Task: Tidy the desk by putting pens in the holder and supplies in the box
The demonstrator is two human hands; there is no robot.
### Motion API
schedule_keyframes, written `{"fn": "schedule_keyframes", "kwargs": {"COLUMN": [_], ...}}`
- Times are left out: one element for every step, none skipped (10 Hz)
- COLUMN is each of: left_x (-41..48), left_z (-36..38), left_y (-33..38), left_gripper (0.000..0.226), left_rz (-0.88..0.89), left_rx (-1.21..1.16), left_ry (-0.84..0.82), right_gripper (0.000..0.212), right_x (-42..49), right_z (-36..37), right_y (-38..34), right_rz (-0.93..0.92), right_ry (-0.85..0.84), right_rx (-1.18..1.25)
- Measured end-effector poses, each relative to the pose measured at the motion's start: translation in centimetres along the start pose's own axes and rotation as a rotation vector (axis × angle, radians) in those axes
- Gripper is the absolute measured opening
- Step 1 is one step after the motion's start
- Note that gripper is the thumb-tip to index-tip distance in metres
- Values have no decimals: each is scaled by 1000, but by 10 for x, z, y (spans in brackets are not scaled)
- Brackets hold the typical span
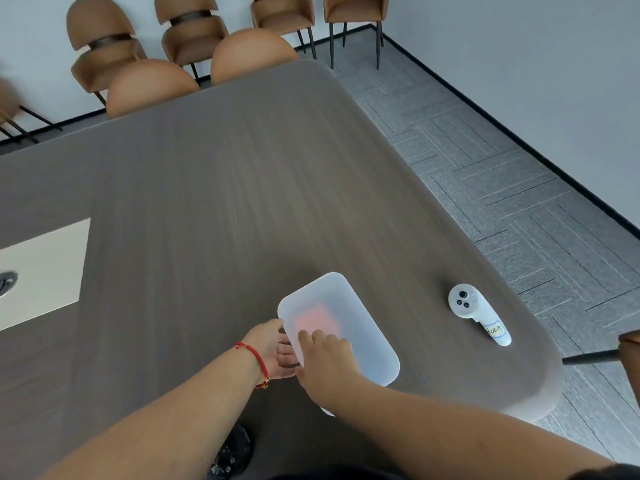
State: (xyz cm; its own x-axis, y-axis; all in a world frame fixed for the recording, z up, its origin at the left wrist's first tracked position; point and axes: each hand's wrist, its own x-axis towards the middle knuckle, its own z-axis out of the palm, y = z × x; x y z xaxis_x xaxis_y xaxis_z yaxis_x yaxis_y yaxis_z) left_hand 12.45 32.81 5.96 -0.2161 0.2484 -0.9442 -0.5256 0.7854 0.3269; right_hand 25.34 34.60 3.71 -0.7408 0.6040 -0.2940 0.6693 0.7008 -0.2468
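A frosted white plastic box (360,327) lies on the dark wood table (214,188) near its right end, and a blurred pink thing shows through its top. My left hand (273,351) grips the box's left edge, fingers curled against the side. My right hand (325,362) lies over the near left corner of the box with bent fingers pressing on the top. My right wrist hides the near end of the box. A dark meshed object (230,455), possibly the pen holder, peeks out below my left forearm. No pens are in view.
A white hand controller (476,311) with a paper label lies right of the box, close to the rounded table edge. A pale inset panel (45,271) sits at the table's left. Several brown chairs (152,84) stand along the far side. Grey carpet lies to the right.
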Motion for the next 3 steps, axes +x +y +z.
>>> {"fn": "schedule_keyframes", "kwargs": {"left_x": [-1,-10,-21], "left_z": [-3,-6,-12], "left_y": [0,2,3], "left_gripper": [52,54,56], "left_rz": [-1,3,44], "left_rx": [31,60,101], "left_ry": [-11,-38,-31], "right_gripper": [45,59,58], "right_x": [2,3,6], "right_z": [-6,-40,-103], "right_y": [3,10,28], "right_rz": [-8,90,109], "right_ry": [-59,-370,-286], "right_rx": [87,315,592]}}
